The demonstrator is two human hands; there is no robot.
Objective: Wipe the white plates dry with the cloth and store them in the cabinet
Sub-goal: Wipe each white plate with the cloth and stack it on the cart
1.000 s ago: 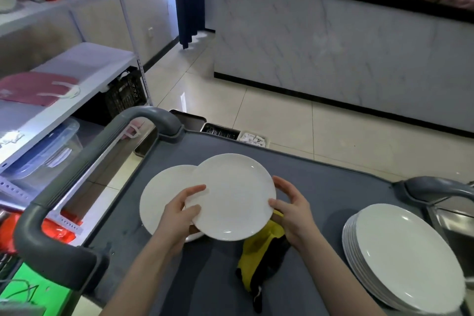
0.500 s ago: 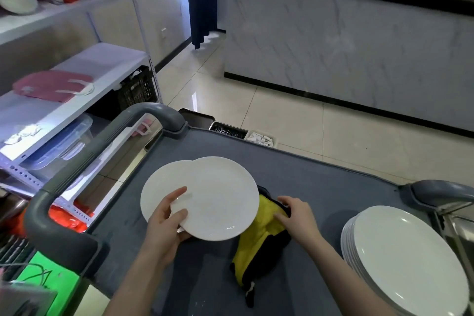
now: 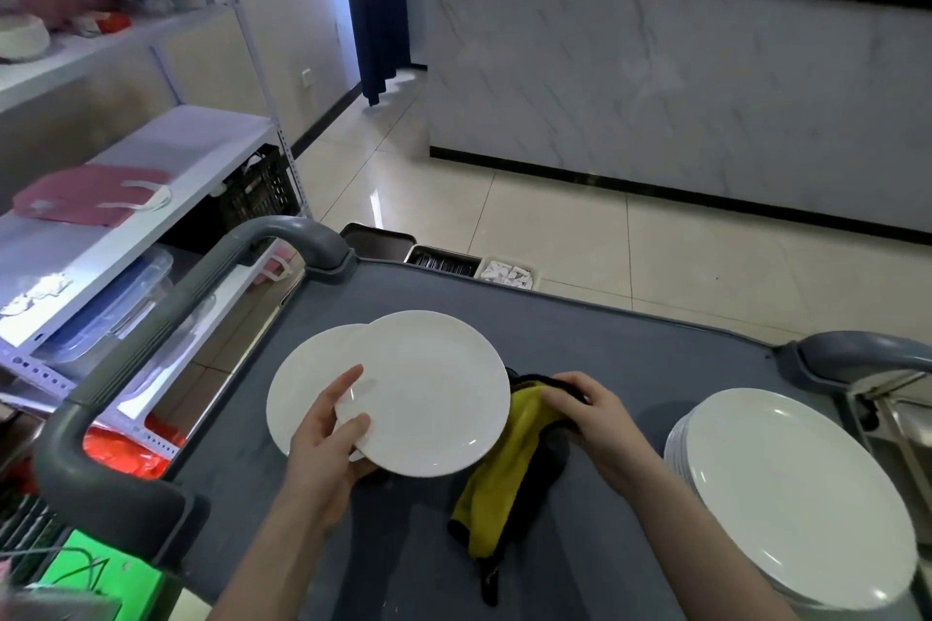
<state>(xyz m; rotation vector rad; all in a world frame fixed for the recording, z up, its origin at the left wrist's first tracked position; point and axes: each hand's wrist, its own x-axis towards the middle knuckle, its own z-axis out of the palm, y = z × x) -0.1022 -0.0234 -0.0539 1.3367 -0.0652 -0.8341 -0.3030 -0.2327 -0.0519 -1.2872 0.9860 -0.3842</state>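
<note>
**Presently: plate in the left hand, cloth in the right**

Up front, a white plate (image 3: 428,393) is held above the grey worktop (image 3: 630,348). The left hand (image 3: 328,439) pinches its near-left rim, thumb on top and fingers beneath. It overlaps a second white plate (image 3: 297,393) lying flat to its left. Just right of the held plate, the yellow-and-black cloth (image 3: 504,474) lies crumpled on the worktop, partly tucked under the plate's edge. The right hand (image 3: 590,408) has its fingers curled round the cloth's far end.

Further right, a stack of white plates (image 3: 787,494) sits near the worktop's corner, well apart from the cloth. Grey handles (image 3: 151,333) rise at both sides.

Beyond the far edge sit a dark tray (image 3: 375,240), a metal bin of cutlery (image 3: 441,262) and a bin of white packets (image 3: 507,273). On the left, a white shelf (image 3: 201,177) carries a pink bag (image 3: 85,194), with a clear lidded box (image 3: 111,303) below.
</note>
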